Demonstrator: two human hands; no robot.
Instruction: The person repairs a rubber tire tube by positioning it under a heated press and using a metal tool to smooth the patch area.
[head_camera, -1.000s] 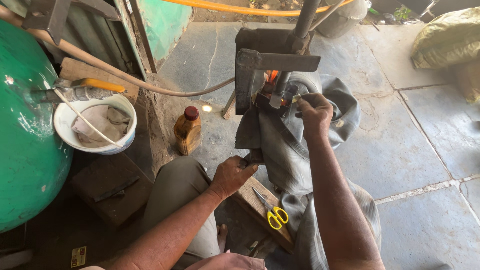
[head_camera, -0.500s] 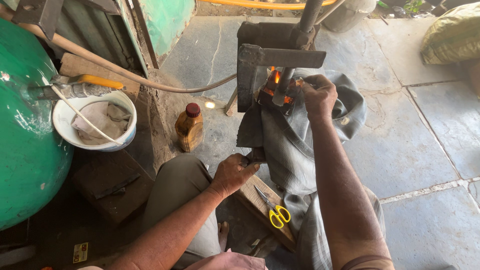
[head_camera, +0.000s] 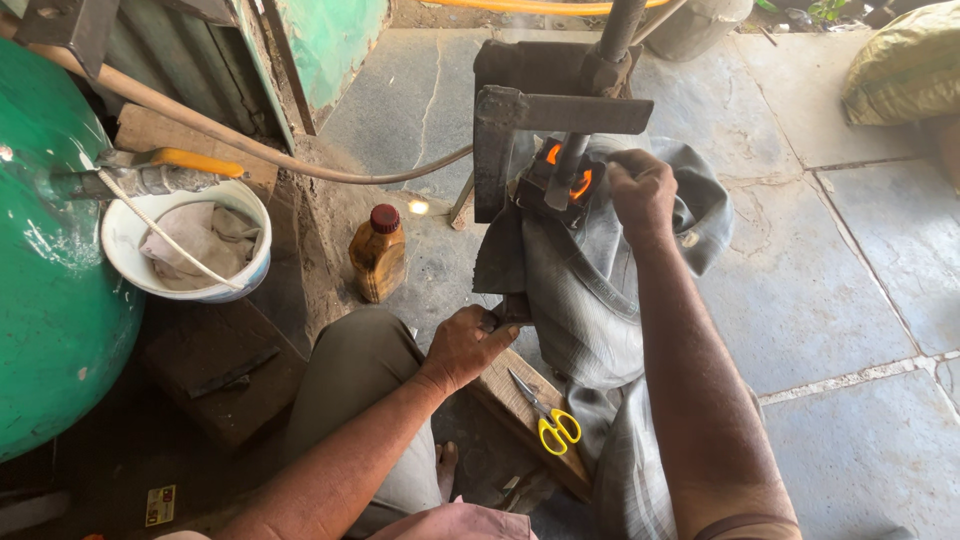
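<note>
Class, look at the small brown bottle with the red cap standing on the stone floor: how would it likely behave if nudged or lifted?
The brown bottle is tall and narrow-based, so it would probably tip rather than slide. It looks like plastic, likely light. Its sides may be slippery.

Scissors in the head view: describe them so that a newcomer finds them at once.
Start at the dark metal press with grey rubber tube draped below it. Beside the tube's lower part, a wooden plank carries the scissors, just beyond the left hand. Only they have yellow handles.

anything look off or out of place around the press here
Yes: the yellow-handled scissors lie open on the wooden plank, right beside the left hand. An orange glow shows under the press close to the right hand.
</note>
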